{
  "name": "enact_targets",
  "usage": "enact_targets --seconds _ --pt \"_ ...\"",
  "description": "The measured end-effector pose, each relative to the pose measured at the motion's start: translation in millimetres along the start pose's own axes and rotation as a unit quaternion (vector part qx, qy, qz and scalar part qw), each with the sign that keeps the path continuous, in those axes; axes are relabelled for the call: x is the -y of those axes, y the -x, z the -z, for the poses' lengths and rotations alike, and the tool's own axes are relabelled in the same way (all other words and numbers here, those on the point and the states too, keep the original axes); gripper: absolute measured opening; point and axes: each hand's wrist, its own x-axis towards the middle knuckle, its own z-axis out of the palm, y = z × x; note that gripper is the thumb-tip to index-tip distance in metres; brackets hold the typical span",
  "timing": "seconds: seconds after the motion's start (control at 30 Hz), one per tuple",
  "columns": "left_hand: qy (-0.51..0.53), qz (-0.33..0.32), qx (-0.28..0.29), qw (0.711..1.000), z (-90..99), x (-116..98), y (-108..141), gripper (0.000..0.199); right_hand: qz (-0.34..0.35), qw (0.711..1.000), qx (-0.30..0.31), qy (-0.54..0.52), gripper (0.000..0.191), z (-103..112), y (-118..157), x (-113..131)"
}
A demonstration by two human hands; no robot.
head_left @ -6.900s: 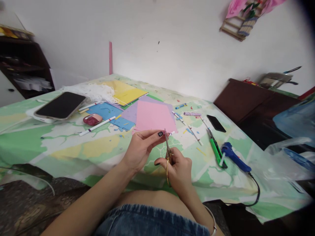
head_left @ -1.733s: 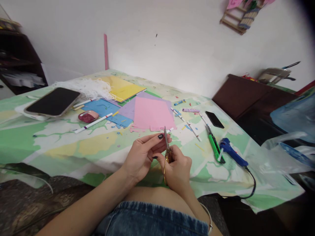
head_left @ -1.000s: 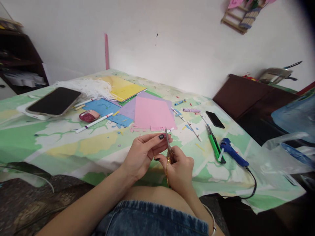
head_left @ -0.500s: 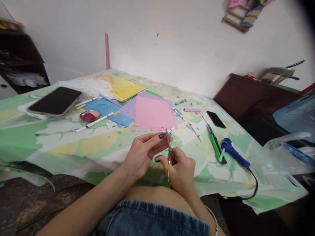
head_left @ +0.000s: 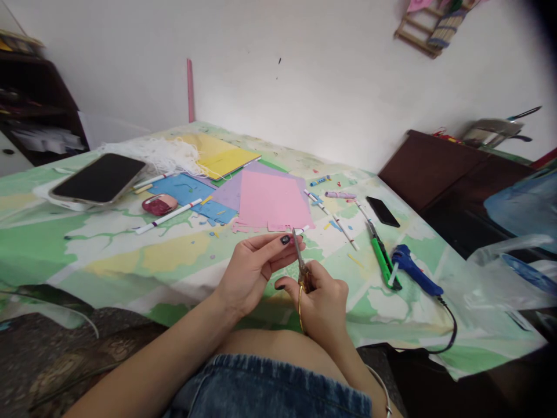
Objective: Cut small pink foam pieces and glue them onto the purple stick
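My right hand (head_left: 324, 299) is closed around the gold-coloured handles of a pair of scissors (head_left: 300, 261), whose blades point up and away from me. Just left of the blades, my left hand (head_left: 256, 267) pinches a tiny pink paper piece (head_left: 295, 238) between thumb and fingertips; most of it is hidden. The blades lie against the left fingertips, at the paper. Beyond both hands lies a pink paper sheet (head_left: 274, 200) with a ragged, cut near edge, on top of a purple sheet (head_left: 226, 194).
Left are a large phone (head_left: 100, 178), a dark red case (head_left: 159, 204), white string (head_left: 161, 155), blue paper (head_left: 183, 194) and a yellow sheet (head_left: 228, 158). Right are paper-striped sticks, a green cutter (head_left: 384, 261), a blue glue gun (head_left: 413, 270) with a cord and a black phone (head_left: 383, 211).
Hardly anything differs. The scissors and my right hand have shifted very slightly, and the whole view has moved a little.
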Motion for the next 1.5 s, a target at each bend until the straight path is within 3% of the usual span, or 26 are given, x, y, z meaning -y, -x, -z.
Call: enact_targets --seconds 0.77,0.97,1.5 --pt "-0.048 -0.020 0.025 0.998 8.7 -3 -2 0.010 0.045 0.998 0.004 0.050 0.053 6 1 -4" --pt "-0.087 -0.021 0.029 0.996 13.6 -6 -5 0.010 0.087 0.993 -0.005 0.083 0.055 7 1 -8" --pt "-0.187 -0.044 0.051 0.980 21.6 -15 -7 0.010 0.117 0.986 0.002 0.121 0.055 9 4 -16"
